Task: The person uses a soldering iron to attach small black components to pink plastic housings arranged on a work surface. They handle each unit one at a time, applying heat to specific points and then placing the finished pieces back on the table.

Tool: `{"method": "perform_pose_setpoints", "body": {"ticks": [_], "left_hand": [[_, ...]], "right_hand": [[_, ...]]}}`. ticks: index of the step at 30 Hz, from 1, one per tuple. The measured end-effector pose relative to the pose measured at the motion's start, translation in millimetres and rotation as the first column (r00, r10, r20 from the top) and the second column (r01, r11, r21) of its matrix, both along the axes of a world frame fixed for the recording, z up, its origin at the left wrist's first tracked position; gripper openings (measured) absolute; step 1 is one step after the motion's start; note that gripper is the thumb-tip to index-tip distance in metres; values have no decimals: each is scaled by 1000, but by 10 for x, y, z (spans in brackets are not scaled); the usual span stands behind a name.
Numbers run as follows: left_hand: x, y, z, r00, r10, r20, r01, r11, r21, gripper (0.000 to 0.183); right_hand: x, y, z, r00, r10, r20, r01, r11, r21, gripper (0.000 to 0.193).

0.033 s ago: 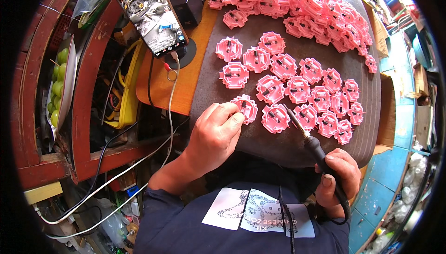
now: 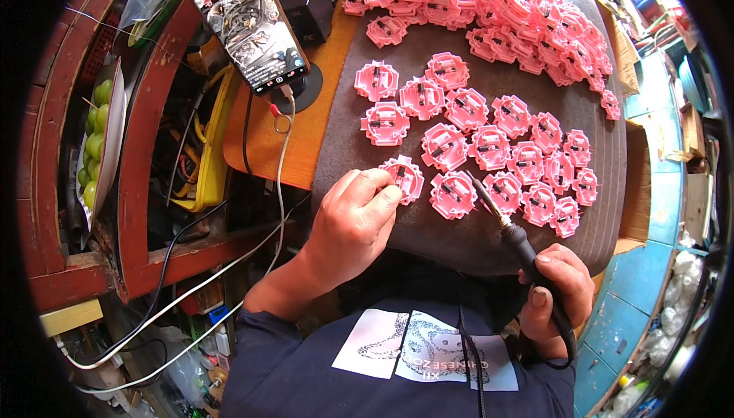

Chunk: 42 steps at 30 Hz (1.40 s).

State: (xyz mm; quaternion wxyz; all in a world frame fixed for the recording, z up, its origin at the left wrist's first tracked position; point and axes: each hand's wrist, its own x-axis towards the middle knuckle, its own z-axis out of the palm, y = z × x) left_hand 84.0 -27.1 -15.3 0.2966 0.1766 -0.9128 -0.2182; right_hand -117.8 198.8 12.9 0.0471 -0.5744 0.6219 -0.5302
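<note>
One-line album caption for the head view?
Left hand pinching a pink plastic part, right hand gripping a soldering iron, pink heap beyond.

The person wears a dark navy shirt [image 2: 290,376] of plain cloth. Its left sleeve [image 2: 264,334] is short, ending near the elbow in a straight hem, with the forearm bare below it. Across the front runs a print [image 2: 440,349] of pale panels, whitish to light blue, bearing speckled black drawings and small pale lettering. A thin black cord [image 2: 481,387] lies over the print. The left hand [image 2: 354,211] and right hand [image 2: 562,288] are bare.
</note>
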Motion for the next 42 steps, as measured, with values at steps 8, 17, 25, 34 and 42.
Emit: {"method": "perform_pose_setpoints", "body": {"ticks": [8, 17, 25, 34, 42], "left_hand": [[3, 3, -8, 1000, -4, -6, 4, 1000, 6, 26], [61, -29, -8, 999, 48, -1, -48, 998, -33, 23], [247, -233, -58, 977, 212, -12, -212, 974, -85, 22], [119, 156, -39, 989, 54, -141, -60, 998, -37, 30], [-249, 418, -223, 981, -78, -179, 115, 972, 203, 35]], "right_hand": [[22, -81, 19, 1000, -13, 7, 14, 1000, -18, 37], [-10, -374, -180, 967, -48, -250, 48, 999, -3, 34], [0, -612, -326, 907, -5, -420, 41, 996, 77, 52], [72, -676, -380, 926, 30, -378, -12, 999, 51, 52], [234, -793, -426, 967, 74, -242, -90, 995, -53, 44]]}}
